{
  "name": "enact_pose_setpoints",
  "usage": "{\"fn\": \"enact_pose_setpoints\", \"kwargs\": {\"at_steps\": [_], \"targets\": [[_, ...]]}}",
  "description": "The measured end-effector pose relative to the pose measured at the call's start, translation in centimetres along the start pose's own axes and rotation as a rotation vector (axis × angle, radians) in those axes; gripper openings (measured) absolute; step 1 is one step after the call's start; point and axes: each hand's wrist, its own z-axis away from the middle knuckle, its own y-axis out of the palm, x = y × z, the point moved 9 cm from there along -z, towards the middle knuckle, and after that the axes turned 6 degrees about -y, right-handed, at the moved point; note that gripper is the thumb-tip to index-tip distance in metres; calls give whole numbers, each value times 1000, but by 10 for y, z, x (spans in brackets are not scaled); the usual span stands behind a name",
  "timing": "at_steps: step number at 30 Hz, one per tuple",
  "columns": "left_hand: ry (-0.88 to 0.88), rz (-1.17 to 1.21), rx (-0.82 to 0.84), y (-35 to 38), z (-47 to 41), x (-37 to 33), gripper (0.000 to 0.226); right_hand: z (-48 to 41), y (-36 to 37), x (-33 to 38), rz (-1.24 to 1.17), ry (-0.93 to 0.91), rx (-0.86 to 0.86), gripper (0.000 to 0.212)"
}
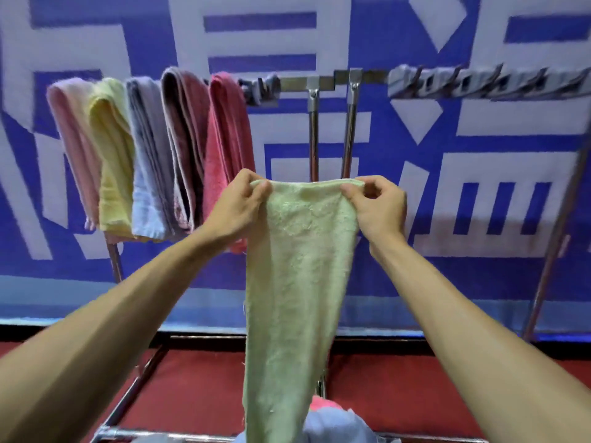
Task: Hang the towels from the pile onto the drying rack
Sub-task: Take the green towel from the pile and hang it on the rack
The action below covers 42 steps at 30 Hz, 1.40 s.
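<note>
Green towel point(297, 266), ready to hang
My left grip point(238, 206) and right grip point(377, 209) pinch its top corners; I'd drape it evenly over the bare rack rail point(294, 82).

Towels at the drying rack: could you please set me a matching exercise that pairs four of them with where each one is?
Things:
1. pale green towel
2. yellow towel
3. pink towel
4. coral red towel

Places:
A. leftmost on the drying rack
B. pinched at its top edge by the left hand and the right hand
C. right end of the hung row
D. second from the left on the rack

Pairs: 1-B, 2-D, 3-A, 4-C
</note>
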Motion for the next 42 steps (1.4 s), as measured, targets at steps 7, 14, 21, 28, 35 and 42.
{"fn": "enact_pose_setpoints", "kwargs": {"at_steps": [7,14,21,28,35,42], "targets": [[124,47,-47,-78,-29,-83,16,-50,-4,112,68,-184,40,14],[190,31,-135,-94,-29,-107,11,-59,-9,143,88,-227,24,6],[137,9,-66,-65,-32,-87,9,-56,-18,120,136,-232,45,6],[-85,-24,87,-2,-19,8,16,-27,-10,25,213,-88,260,10],[-507,101,274,94,53,151,16,65,-5,-136,236,290,362,11],[-895,487,186,166,124,220,25,143,-3,-221,-59,758,213,12]]}}
